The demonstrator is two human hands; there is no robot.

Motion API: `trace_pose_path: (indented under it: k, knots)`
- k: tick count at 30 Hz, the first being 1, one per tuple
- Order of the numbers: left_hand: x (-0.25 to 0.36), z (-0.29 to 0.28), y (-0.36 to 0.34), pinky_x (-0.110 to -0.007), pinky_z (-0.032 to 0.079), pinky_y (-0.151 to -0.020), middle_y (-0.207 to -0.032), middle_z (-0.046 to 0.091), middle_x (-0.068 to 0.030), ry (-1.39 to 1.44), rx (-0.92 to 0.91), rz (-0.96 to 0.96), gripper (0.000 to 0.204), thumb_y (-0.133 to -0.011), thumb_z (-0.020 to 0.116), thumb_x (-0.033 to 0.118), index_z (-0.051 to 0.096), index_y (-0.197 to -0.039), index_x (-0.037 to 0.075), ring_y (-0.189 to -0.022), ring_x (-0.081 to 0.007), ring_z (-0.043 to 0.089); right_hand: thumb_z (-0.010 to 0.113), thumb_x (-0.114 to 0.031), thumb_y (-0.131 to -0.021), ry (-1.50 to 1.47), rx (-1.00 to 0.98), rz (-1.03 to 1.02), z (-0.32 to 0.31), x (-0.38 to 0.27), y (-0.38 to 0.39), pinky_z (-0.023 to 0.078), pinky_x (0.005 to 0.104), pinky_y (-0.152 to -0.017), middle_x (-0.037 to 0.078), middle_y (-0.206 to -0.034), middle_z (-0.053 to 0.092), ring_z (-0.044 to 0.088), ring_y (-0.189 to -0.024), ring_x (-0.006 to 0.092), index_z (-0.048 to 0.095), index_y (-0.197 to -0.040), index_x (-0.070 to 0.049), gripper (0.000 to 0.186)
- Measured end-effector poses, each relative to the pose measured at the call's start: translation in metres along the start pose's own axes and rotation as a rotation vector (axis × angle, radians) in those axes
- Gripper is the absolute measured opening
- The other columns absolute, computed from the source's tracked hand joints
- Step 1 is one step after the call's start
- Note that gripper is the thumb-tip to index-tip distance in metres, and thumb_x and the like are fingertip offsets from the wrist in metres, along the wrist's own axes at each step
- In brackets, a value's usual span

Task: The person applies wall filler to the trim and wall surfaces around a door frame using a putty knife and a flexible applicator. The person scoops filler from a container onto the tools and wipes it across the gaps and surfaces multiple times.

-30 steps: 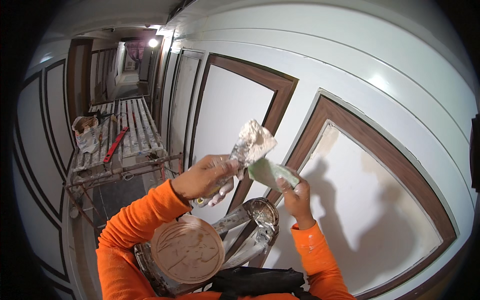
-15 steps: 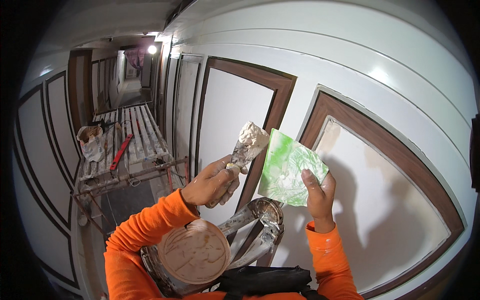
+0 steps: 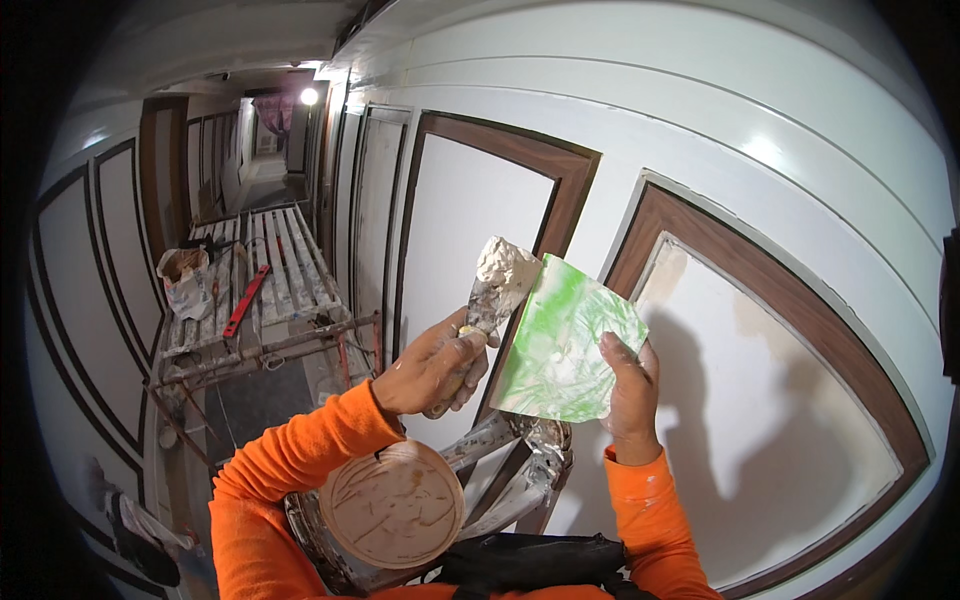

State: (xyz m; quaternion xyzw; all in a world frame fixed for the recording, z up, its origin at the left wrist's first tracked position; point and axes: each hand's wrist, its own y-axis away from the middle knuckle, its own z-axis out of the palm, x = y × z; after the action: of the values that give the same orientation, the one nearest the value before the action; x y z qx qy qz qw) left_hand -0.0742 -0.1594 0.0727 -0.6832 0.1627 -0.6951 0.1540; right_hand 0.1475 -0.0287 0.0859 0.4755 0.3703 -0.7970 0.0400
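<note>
Along a white corridor wall [image 3: 640, 125], gripping a putty-loaded putty knife [image 3: 492, 300] in the left hand [image 3: 430, 368] and, just beside it, a green spreader plate [image 3: 560, 345] in the right hand [image 3: 632, 385], with slatted scaffolding [image 3: 280, 290] beyond the left hand.

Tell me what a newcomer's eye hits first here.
First, the bright green, white-smeared flat piece in the right hand, near mid-view. Just left of it, the left hand grips a putty knife topped with a thick off-white lump. Beyond, at left, a red bar lies on the slatted scaffold platform.
</note>
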Motion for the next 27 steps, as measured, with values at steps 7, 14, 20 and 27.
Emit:
trace_pose_path:
  k: [7, 14, 20, 27]
  knots:
    - [0.005, -0.006, 0.004, -0.026, 0.042, -0.043, -0.063, 0.048, -0.003, -0.053, -0.024, -0.101, 0.03, -0.102, 0.039, 0.029, 0.05, -0.108, 0.002, -0.046, -0.0115, 0.046, 0.061, -0.016, -0.095, 0.184, -0.146, -0.02, -0.01, -0.01, -0.015, 0.047, 0.0281, -0.091, 0.008, -0.112, 0.066, 0.06, -0.1, 0.0119, 0.058, -0.124, 0.006, 0.036]
    - [0.011, -0.004, 0.006, -0.025, 0.041, -0.044, -0.062, 0.048, -0.0024, -0.143, -0.045, -0.155, 0.03, -0.101, 0.038, 0.027, 0.051, -0.105, 0.001, -0.046, -0.0105, 0.045, 0.06, -0.02, -0.097, 0.632, -0.335, -0.119, -0.021, -0.053, -0.033, 0.05, 0.0276, -0.08, 0.007, -0.098, 0.07, 0.062, -0.088, 0.0104, 0.063, -0.117, 0.006, 0.033]
    - [0.012, 0.005, 0.006, -0.025, 0.04, -0.044, -0.063, 0.048, -0.0017, -0.145, -0.064, -0.217, 0.029, -0.102, 0.038, 0.026, 0.051, -0.108, 0.001, -0.046, -0.0103, 0.046, 0.06, -0.015, -0.094, 1.02, -0.536, -0.3, -0.015, -0.078, -0.028, 0.053, 0.0299, -0.068, 0.016, -0.081, 0.072, 0.068, -0.069, 0.0162, 0.063, -0.119, 0.004, 0.031]
    - [-0.006, 0.002, -0.001, -0.026, 0.043, -0.04, -0.065, 0.049, -0.0019, -0.191, -0.062, -0.217, 0.03, -0.103, 0.037, 0.025, 0.048, -0.113, -0.001, -0.045, -0.0111, 0.05, 0.06, -0.012, -0.092, 1.101, -0.675, -0.232, -0.018, -0.057, -0.017, 0.053, 0.0311, -0.061, 0.019, -0.074, 0.069, 0.067, -0.058, 0.0214, 0.065, -0.121, -0.004, 0.031]
